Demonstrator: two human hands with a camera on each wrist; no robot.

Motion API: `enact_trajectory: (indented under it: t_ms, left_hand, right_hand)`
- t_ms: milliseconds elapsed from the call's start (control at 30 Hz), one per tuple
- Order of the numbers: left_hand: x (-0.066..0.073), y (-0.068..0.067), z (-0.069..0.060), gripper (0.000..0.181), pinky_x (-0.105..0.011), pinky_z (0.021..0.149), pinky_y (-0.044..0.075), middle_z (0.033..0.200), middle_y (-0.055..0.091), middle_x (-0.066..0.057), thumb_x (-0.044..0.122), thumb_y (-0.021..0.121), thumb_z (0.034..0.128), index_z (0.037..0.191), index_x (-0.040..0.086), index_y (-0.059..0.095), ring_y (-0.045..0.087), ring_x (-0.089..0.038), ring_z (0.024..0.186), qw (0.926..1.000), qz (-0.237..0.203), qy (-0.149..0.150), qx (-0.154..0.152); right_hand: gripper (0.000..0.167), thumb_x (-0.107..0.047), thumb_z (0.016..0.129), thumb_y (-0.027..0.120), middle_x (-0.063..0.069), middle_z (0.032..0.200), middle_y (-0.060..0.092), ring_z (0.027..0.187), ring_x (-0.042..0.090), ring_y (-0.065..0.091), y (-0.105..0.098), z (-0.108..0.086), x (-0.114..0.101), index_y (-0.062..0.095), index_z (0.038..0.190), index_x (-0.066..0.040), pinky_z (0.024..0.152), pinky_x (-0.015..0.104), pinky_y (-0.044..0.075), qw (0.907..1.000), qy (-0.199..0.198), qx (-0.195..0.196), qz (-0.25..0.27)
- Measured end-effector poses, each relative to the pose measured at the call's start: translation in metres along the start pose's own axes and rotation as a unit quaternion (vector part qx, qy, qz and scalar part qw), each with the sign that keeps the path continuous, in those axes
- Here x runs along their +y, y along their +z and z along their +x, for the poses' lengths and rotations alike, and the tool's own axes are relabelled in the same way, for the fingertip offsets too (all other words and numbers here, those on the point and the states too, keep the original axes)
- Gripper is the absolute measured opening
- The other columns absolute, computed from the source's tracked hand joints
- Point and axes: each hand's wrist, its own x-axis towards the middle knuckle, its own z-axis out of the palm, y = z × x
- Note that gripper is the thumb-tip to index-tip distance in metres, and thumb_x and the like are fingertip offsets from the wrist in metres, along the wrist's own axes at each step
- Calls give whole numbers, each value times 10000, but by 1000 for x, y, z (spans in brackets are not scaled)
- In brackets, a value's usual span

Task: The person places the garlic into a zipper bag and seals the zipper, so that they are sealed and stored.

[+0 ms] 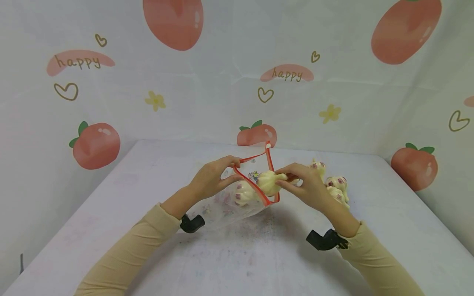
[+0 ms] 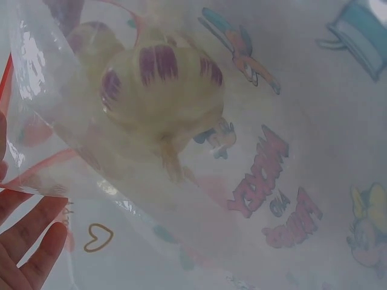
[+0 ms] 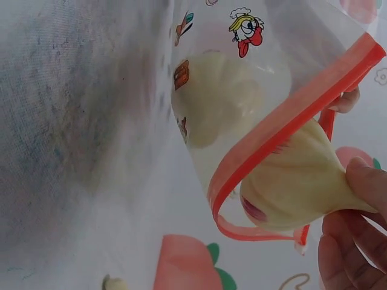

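A clear zip bag with a red-edged mouth and cartoon prints is held up off the table. My left hand pinches its red rim at the upper left, keeping the mouth apart. By its stem, my right hand pinches a garlic bulb. In the right wrist view, that bulb's rounded end is inside the red mouth, while the stem stays outside between thumb and fingers. Another garlic bulb lies within the bag; the left wrist view shows this purple-marked bulb through the plastic.
Several more garlic bulbs sit on the table to the right, partly behind my right hand. The white table ends at a back wall cloth with printed fruit. Black wrist mounts stick out below both wrists.
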Motion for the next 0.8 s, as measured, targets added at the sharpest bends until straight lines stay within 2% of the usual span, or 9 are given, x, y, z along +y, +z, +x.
enact_trajectory:
  t_ms: [400,600,800]
  left_hand:
    - [3,-2,1,327,-288,650,503,959,661,-84,199,725,808,1036,50,544,679,-215,922,10000,54,55,-4]
    - [3,0,2,325,-310,672,520,975,660,-75,193,722,812,1042,45,548,683,-210,926,10000,35,52,-7]
    - [2,1,3,308,-341,682,530,976,664,-88,172,717,817,1035,43,542,683,-221,927,10000,-17,92,-5]
  right_hand:
    - [276,8,706,775,40,861,685,719,53,599,6,0,-2,690,962,-45,693,135,529,9997,153,-214,-26]
    - [272,11,715,766,46,881,684,738,58,598,8,-1,-2,684,969,-42,704,118,517,9993,117,-342,65]
    - [275,20,711,764,55,873,678,727,61,587,11,-2,-1,681,968,-33,685,150,531,9990,72,-413,121]
